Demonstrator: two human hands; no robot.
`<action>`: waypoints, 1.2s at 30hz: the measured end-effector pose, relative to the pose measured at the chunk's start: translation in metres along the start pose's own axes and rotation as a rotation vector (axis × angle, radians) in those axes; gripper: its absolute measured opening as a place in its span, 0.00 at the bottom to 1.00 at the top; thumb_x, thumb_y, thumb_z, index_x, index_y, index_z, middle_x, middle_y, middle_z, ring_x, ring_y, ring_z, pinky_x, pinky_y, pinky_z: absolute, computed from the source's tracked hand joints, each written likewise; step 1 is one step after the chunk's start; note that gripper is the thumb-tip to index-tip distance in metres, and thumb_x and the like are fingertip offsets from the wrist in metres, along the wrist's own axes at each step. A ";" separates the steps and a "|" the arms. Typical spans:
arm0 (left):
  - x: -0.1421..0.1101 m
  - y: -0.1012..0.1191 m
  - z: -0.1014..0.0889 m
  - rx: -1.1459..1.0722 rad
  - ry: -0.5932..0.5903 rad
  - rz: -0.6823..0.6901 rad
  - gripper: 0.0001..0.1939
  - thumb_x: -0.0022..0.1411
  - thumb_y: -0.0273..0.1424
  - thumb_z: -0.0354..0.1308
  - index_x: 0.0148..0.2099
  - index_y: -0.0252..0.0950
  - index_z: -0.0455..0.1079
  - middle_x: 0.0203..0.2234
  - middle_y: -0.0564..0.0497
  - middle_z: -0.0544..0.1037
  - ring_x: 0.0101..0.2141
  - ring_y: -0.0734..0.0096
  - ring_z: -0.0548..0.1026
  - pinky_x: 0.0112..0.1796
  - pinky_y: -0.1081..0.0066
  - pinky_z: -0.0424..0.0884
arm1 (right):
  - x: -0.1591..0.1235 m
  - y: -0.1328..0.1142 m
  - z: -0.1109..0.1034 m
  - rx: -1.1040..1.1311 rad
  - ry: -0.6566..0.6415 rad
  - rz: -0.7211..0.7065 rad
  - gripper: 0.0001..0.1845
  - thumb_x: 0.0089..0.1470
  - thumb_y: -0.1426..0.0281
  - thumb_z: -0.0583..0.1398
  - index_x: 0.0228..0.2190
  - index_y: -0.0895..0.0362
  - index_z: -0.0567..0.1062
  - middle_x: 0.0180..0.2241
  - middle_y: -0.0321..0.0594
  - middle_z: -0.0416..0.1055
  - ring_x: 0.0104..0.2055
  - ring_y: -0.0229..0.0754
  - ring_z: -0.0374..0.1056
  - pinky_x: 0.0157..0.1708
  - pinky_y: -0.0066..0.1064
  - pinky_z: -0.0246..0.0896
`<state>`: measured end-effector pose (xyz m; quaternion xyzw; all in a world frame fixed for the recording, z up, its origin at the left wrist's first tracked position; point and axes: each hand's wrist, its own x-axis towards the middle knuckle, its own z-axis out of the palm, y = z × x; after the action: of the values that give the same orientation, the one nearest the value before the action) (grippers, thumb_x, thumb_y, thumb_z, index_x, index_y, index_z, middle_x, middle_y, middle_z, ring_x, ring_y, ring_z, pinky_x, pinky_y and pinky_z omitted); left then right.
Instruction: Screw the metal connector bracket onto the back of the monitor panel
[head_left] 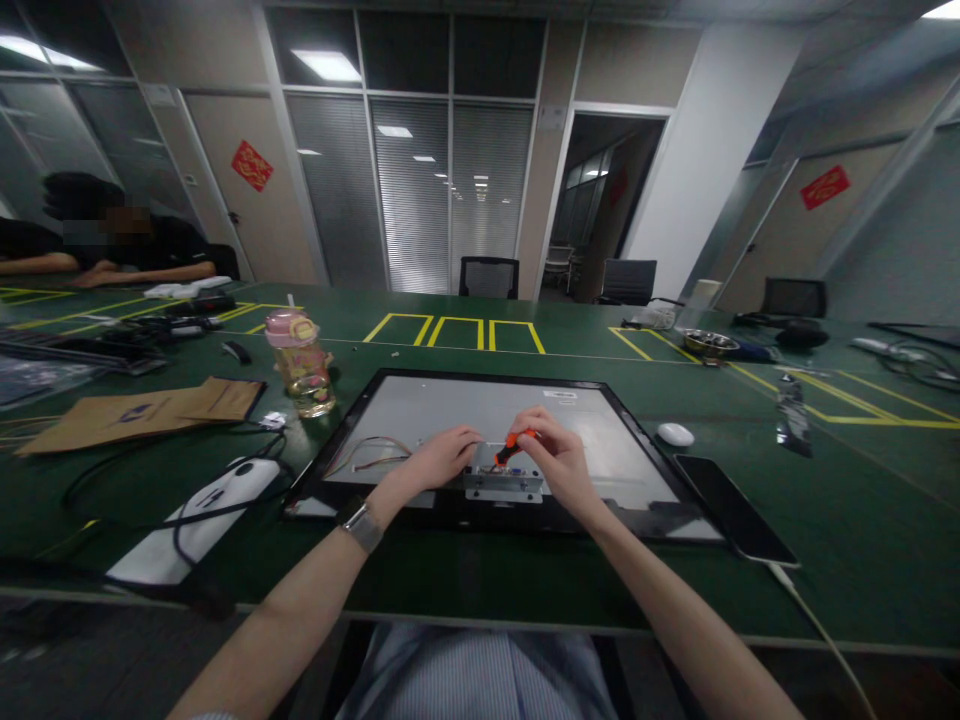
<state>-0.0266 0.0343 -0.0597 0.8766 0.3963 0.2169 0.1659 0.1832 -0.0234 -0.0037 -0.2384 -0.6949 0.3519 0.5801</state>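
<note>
A flat display panel (607, 425) with a black frame and grey back lies on the table in front of me. Near its front edge sits a metal bracket (504, 487) with a circuit board and small connectors. My right hand (559, 455) grips an orange-and-black screwdriver (513, 446), tilted down toward the board; its tip is too small to make out. My left hand (448, 455) has its fingers together at the bracket's upper left edge, appearing to hold it. Thin wires (375, 452) lie on the panel to the left.
Left of the panel are a drink bottle (300, 365), brown paper bags (150, 412), and a white power strip (202, 515) with black cables. A phone (735, 510) on a charging cable and a white mouse (675, 434) lie right. A metal bowl (709, 343) stands farther back. Another person sits far left.
</note>
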 end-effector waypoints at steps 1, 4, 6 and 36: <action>0.000 0.000 0.000 0.002 -0.001 0.006 0.16 0.67 0.31 0.43 0.52 0.37 0.68 0.48 0.47 0.73 0.48 0.66 0.71 0.53 0.66 0.65 | 0.000 0.000 -0.001 -0.001 -0.018 0.003 0.07 0.57 0.66 0.59 0.34 0.53 0.77 0.34 0.40 0.68 0.37 0.41 0.67 0.37 0.33 0.65; -0.001 0.002 -0.001 0.014 0.000 0.023 0.17 0.68 0.31 0.42 0.51 0.37 0.68 0.48 0.47 0.72 0.48 0.66 0.71 0.53 0.67 0.64 | 0.000 0.001 -0.002 0.045 -0.098 0.058 0.11 0.61 0.64 0.54 0.39 0.53 0.75 0.37 0.42 0.72 0.40 0.42 0.69 0.42 0.37 0.65; -0.001 0.002 -0.001 0.025 -0.001 0.022 0.17 0.68 0.31 0.41 0.51 0.38 0.69 0.48 0.48 0.72 0.48 0.66 0.71 0.52 0.67 0.65 | 0.000 0.003 -0.003 0.098 -0.112 0.091 0.12 0.62 0.63 0.53 0.41 0.52 0.74 0.39 0.42 0.73 0.43 0.44 0.70 0.46 0.40 0.63; -0.001 0.002 -0.001 0.050 -0.001 -0.019 0.17 0.68 0.31 0.42 0.52 0.36 0.68 0.50 0.47 0.72 0.50 0.65 0.70 0.54 0.66 0.62 | 0.005 0.010 -0.010 -0.001 -0.024 0.054 0.12 0.61 0.62 0.54 0.39 0.53 0.75 0.38 0.41 0.72 0.44 0.43 0.69 0.46 0.37 0.63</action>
<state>-0.0265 0.0321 -0.0587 0.8769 0.4096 0.2049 0.1462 0.1911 -0.0108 -0.0073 -0.2534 -0.6954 0.3699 0.5616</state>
